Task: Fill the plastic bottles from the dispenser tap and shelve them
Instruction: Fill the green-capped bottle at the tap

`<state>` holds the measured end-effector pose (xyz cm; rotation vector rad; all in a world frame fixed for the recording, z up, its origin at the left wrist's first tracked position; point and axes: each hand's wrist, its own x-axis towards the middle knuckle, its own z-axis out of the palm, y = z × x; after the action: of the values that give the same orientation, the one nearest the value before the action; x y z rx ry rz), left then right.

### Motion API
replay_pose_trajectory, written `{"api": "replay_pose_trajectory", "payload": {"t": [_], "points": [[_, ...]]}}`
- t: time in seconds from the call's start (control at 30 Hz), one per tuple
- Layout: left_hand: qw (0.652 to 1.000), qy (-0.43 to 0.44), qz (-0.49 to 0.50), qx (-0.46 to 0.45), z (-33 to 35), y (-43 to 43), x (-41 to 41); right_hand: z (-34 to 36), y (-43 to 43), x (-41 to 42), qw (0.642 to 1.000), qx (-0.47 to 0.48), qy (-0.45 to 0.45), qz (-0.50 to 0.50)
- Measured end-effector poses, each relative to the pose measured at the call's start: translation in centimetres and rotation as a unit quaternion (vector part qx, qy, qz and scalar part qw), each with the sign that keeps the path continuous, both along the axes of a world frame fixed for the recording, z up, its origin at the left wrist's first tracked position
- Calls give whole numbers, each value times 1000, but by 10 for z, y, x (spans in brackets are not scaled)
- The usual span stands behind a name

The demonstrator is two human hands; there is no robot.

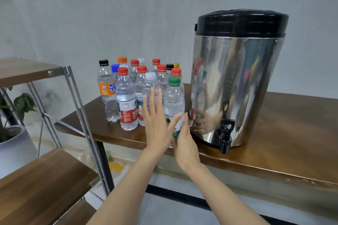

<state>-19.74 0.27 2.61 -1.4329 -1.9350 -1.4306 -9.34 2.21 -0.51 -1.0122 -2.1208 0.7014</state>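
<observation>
Several capped plastic bottles stand clustered on the brown table [274, 133]. The green-capped bottle [174, 100] is nearest, at the cluster's front right. My left hand [155, 120] is flat with fingers spread, just left of and in front of that bottle. My right hand [184, 140] is open too, against the bottle's lower right side beside its label. Neither hand is closed around it. To the right stands the steel dispenser [236, 82] with a black lid, its black tap [225, 133] low on the front over the table edge.
A wooden shelf rack with a metal frame [80, 115] stands at the left, with an upper board [23, 69] and a lower board [42, 179]. A potted plant [12, 133] sits behind it on the floor. An orange-labelled bottle [108, 89] marks the cluster's left side.
</observation>
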Motion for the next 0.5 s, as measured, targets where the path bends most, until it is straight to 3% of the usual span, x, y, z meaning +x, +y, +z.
{"api": "replay_pose_trajectory", "payload": {"t": [0.17, 0.5], "points": [[996, -67, 30, -47, -42, 4, -22, -11, 8, -20, 999, 25, 31, -32], [984, -96, 63, -138, -65, 25, -41, -13, 35, -45, 995, -21, -39, -87]]}}
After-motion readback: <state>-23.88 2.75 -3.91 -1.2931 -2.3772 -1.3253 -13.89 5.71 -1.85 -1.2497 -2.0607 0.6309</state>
